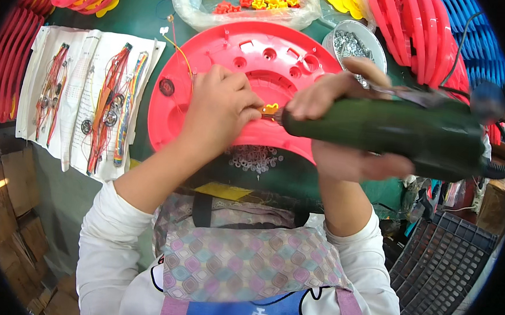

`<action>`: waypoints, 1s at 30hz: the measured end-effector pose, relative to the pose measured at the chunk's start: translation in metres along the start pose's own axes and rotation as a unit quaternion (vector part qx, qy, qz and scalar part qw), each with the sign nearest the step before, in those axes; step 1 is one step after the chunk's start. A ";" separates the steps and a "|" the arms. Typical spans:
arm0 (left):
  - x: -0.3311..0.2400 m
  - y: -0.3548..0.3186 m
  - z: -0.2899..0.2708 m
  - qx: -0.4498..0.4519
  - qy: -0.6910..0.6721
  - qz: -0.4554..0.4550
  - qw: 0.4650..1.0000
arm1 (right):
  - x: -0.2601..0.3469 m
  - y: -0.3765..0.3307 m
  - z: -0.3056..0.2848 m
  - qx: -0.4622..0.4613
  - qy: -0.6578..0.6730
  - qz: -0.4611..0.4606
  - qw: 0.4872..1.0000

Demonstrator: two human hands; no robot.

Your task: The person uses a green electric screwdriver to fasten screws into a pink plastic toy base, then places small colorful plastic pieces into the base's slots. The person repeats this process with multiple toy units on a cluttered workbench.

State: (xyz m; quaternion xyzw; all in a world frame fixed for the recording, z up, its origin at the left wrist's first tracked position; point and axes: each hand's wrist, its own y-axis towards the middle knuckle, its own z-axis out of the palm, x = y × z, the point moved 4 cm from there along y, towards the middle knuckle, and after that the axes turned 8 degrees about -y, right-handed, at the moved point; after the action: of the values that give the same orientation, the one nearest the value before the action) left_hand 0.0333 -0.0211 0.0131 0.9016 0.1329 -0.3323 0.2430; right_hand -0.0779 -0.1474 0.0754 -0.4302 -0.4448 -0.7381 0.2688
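Observation:
A pink curved plastic shell [170,116] lies on the green table, hollow side up, with round posts and openings. My right hand [321,98] is wrapped round a thick dark green power screwdriver [383,134], held nearly level. Its tip points left, at the fingertips of my left hand [221,108]. Those fingers are pinched together over the shell; what is between them is too small to make out. A small yellow wavy piece [272,108] shows beside the tip. Left of my left hand, a small round black speaker [166,87] and thin wires [183,56] sit on the shell.
Small pale rings [254,157] lie at the shell's near edge. A white tub of screws [354,42] stands at the back right, a bag of coloured stars [257,0] behind. Wire bundles [108,106] rest on papers at left. Pink parts [410,34] and blue parts [482,50] are stacked at right.

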 end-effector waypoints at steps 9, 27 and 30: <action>0.002 0.000 -0.001 0.006 0.003 0.003 1.000 | 0.018 -0.064 -0.009 0.007 0.004 -0.012 1.000; 0.008 0.001 -0.001 0.010 0.009 0.002 1.000 | 0.007 -0.091 -0.004 -0.059 -0.032 -0.051 0.996; 0.008 -0.001 -0.002 -0.002 0.015 0.019 1.000 | 0.000 -0.094 -0.002 -0.055 -0.052 -0.005 0.997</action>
State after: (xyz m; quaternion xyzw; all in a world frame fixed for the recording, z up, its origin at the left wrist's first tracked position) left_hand 0.0402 -0.0186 0.0084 0.9085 0.1200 -0.3136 0.2487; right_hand -0.1521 -0.1059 0.0346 -0.4798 -0.4189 -0.7394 0.2182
